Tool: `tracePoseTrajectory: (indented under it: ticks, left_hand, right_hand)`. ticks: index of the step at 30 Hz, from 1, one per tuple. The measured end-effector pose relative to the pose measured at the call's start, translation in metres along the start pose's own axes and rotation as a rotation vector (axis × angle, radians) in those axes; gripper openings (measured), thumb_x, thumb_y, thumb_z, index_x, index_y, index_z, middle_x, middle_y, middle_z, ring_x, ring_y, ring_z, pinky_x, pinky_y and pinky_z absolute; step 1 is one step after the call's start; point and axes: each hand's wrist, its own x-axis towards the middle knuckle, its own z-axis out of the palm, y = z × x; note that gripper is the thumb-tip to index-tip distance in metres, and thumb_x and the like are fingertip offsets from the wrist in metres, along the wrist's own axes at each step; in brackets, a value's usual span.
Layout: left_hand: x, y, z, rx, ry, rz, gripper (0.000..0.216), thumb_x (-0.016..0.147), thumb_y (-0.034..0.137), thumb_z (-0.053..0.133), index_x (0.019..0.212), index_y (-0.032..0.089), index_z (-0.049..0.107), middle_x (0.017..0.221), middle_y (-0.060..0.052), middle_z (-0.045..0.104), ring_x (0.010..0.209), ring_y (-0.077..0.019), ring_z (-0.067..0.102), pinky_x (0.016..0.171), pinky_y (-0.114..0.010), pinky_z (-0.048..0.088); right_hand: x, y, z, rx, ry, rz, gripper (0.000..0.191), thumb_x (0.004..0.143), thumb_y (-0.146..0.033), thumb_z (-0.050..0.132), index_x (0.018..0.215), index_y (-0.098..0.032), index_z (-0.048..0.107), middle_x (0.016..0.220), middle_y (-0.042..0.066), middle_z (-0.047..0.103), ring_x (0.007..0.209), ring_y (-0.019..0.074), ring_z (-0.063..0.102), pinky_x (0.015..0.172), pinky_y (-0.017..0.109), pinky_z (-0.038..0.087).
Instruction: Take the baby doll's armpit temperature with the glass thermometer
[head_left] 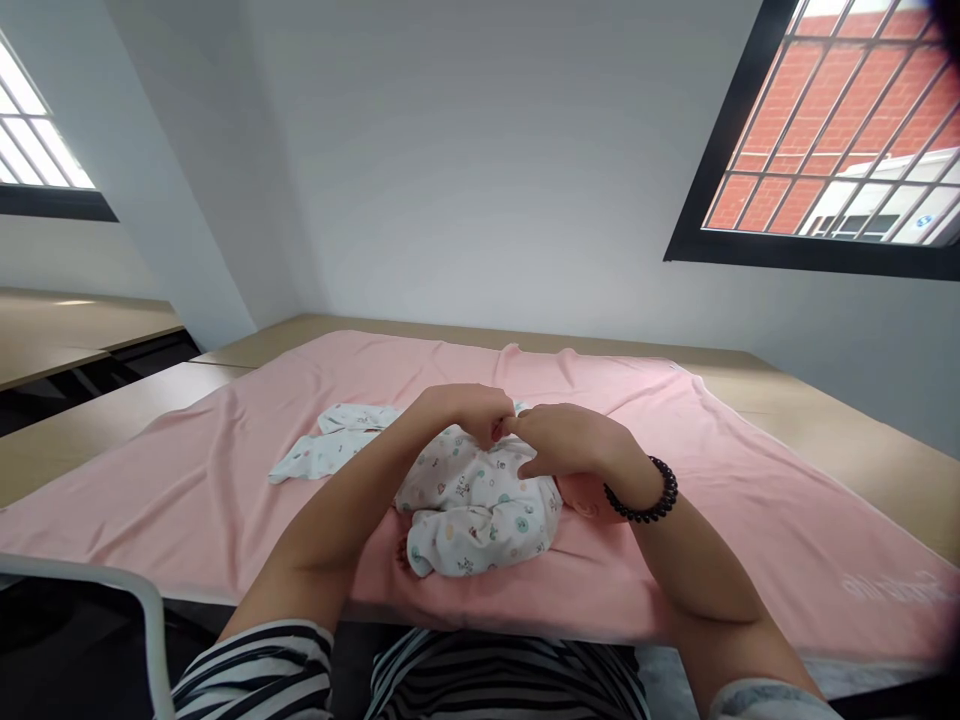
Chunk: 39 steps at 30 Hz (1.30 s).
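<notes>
A baby doll lies on the pink blanket (225,450), dressed in a white patterned garment (480,510); part of its pink body (581,495) shows under my right wrist. My left hand (469,408) and my right hand (566,438) meet over the doll's upper part, both pinching the garment's fabric with closed fingers. A black bead bracelet (645,495) circles my right wrist. A second white patterned piece of baby clothing (330,445) lies spread to the left, apart from both hands.
The blanket covers a light wooden table (825,420) set against a grey wall. A white chair frame (150,620) stands at the lower left. More tables (67,330) are at the far left, and a barred window (840,130) at the upper right.
</notes>
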Motion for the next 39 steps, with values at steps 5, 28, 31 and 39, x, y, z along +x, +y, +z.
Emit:
tracePoseTrajectory:
  ticks: [5, 28, 31, 39]
  left_hand:
    - [-0.004, 0.012, -0.001, 0.057, -0.023, -0.100, 0.010, 0.057, 0.013, 0.061, 0.063, 0.020, 0.060, 0.060, 0.003, 0.060, 0.056, -0.0156, 0.049, 0.054, -0.030, 0.034]
    - [-0.002, 0.014, -0.001, 0.085, -0.083, -0.145, 0.016, 0.064, 0.025, 0.071, 0.069, 0.021, 0.056, 0.068, 0.003, 0.061, 0.064, -0.0167, 0.053, 0.057, -0.030, 0.036]
    - [-0.002, 0.015, -0.001, 0.095, -0.074, -0.166, 0.017, 0.065, 0.028, 0.073, 0.071, 0.022, 0.058, 0.070, 0.003, 0.063, 0.065, -0.0173, 0.054, 0.057, -0.030, 0.036]
    - [-0.001, 0.022, 0.000, 0.167, -0.063, -0.219, 0.024, 0.062, 0.032, 0.076, 0.075, 0.023, 0.059, 0.075, 0.002, 0.066, 0.069, -0.0198, 0.059, 0.061, -0.031, 0.040]
  right_hand:
    - [-0.002, 0.002, -0.002, -0.030, -0.022, 0.037, 0.038, 0.086, -0.041, 0.066, 0.116, -0.019, 0.067, 0.097, 0.007, 0.072, 0.081, 0.0237, 0.066, 0.060, 0.032, 0.039]
    - [-0.006, 0.009, -0.003, 0.108, -0.041, 0.010, 0.044, 0.088, -0.045, 0.064, 0.127, -0.023, 0.063, 0.100, 0.007, 0.071, 0.087, 0.0247, 0.066, 0.069, 0.032, 0.043]
    - [-0.006, 0.010, -0.004, 0.135, -0.043, 0.009, 0.039, 0.089, -0.045, 0.064, 0.122, -0.024, 0.065, 0.101, 0.007, 0.071, 0.088, 0.0249, 0.066, 0.069, 0.033, 0.043]
    - [-0.008, 0.004, -0.011, 0.095, -0.081, 0.062, 0.044, 0.089, -0.043, 0.061, 0.126, -0.019, 0.062, 0.098, 0.009, 0.072, 0.085, 0.0262, 0.066, 0.066, 0.034, 0.042]
